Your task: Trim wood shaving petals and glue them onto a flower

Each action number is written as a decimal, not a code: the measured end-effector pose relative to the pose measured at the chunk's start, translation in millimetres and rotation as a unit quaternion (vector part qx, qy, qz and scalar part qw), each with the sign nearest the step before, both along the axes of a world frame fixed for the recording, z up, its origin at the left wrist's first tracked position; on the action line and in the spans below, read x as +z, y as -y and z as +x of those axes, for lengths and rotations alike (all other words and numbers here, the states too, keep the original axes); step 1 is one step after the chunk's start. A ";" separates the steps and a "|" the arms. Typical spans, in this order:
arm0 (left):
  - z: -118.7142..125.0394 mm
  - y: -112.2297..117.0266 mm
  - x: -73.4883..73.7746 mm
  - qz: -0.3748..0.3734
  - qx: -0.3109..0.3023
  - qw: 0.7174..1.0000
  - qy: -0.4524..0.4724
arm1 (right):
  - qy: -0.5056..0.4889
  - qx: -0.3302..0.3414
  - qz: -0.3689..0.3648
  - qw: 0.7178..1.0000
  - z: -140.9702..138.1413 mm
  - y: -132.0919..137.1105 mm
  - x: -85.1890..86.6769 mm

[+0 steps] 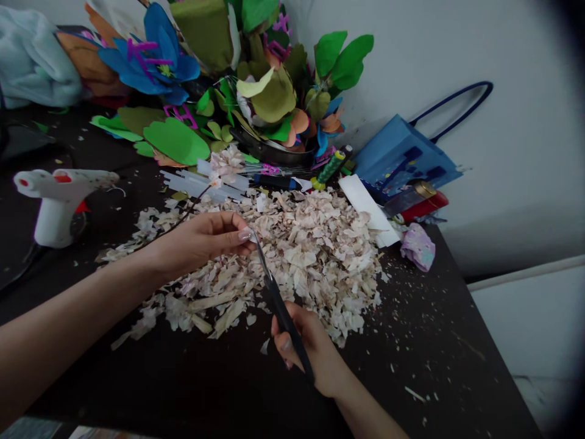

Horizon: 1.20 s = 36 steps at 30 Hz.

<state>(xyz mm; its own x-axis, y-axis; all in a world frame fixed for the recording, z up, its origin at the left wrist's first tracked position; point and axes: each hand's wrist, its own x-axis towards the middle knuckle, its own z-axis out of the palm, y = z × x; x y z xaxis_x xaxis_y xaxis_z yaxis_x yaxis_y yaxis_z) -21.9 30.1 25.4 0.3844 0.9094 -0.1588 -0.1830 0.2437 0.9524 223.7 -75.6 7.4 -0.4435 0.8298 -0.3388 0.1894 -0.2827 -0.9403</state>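
Observation:
My left hand [208, 241] pinches a small pale scrap [249, 236] between thumb and fingertips. In my right hand [304, 344] is a pair of black-handled scissors [278, 299], gripped by the handles with the metal blades pointing up and away. The blade tips meet the scrap at my left fingertips. Beneath both hands spreads a broad heap of whitish-beige petal-like pieces [320, 244]. A pale flower [227, 161] on a thin dark stem sits just beyond my left hand.
A white glue gun [61, 198] stands at the left of the dark table [219, 384]. Behind the heap are translucent glue sticks [205, 183], felt flowers and leaves [176, 140], and a green thread spool [329, 167]. A blue bag [404, 155] leans against the wall, near a crumpled lilac wad [418, 247].

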 end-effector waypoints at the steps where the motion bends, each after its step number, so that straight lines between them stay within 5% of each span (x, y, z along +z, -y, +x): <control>1: 0.1 0.0 0.3 0.000 0.001 1.000 0.000 | 0.002 -0.001 -0.003 1.000 -0.3 0.0 0.4; 36: -5.8 -3.8 1.6 -0.062 -0.052 0.996 0.024 | 0.027 -0.016 -0.010 0.999 0.4 0.5 -1.8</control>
<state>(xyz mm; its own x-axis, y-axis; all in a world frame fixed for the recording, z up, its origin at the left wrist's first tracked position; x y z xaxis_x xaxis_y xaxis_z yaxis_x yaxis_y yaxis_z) -27.6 33.9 27.0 0.4858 0.8387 -0.2464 -0.1961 0.3792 0.9043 224.0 -76.2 5.6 -0.3976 0.8358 -0.3787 0.2312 -0.3081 -0.9228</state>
